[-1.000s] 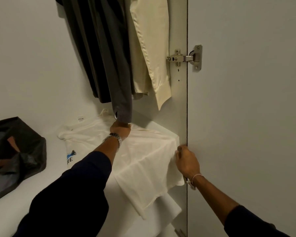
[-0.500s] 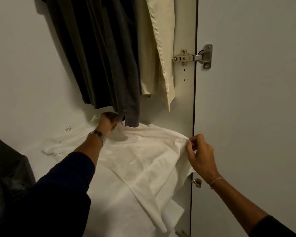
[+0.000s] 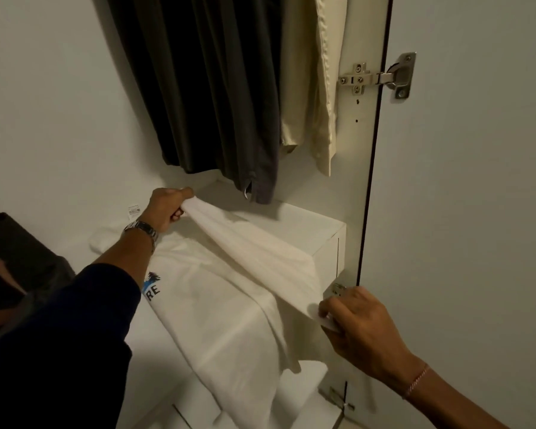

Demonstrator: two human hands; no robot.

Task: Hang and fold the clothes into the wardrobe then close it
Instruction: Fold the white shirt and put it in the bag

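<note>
**Soft shirt lifted by one edge**

Limp white cotton T-shirt lies on the white wardrobe shelf; left hand clenches its far edge, right hand pinches the near corner. Light, floppy: best held at corners

Bare shelf top at centre right of the frame is open to a hand, bounded above by the low-hanging dark garments and cream garment, at right by the open wardrobe door, at left by the black bag.
</note>
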